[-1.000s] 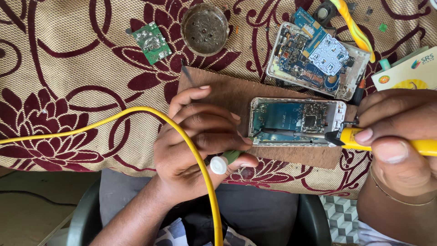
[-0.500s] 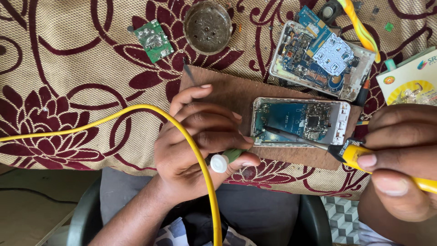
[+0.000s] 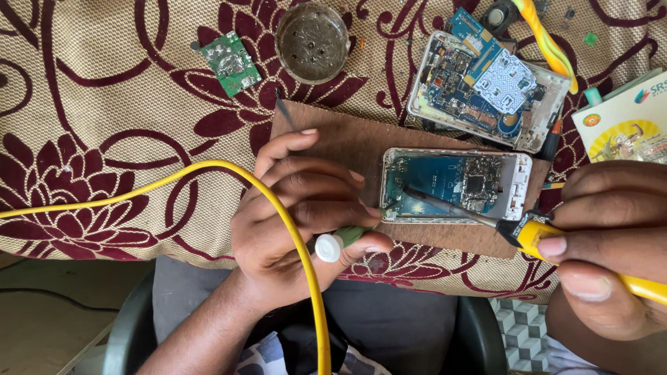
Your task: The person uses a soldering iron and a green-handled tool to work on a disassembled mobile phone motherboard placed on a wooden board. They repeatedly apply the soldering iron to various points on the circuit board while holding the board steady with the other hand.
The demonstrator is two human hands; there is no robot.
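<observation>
— Right hand [image 3: 611,250], lower right of the frame: what's it doing?
— It is closed around a yellow-handled soldering iron [image 3: 556,239], whose metal tip lies across the blue circuit board of an opened white-framed phone [image 3: 455,184] at centre.
— And the left hand [image 3: 306,222]?
— Just left of that phone, fingers curled around a green tool with a white round cap [image 3: 337,243]. A yellow cable [image 3: 208,167] loops over its wrist and runs off the left edge.
— What's the phone lying on?
— A brown cardboard sheet [image 3: 347,135] on the desk, over a beige cloth with maroon flowers [image 3: 104,104].
— Anything else around?
— At upper centre, a round grimy metal tin [image 3: 312,42]; beside it a small green circuit board [image 3: 231,63]. At upper right, a second dismantled phone with a white keypad sheet [image 3: 493,87].
</observation>
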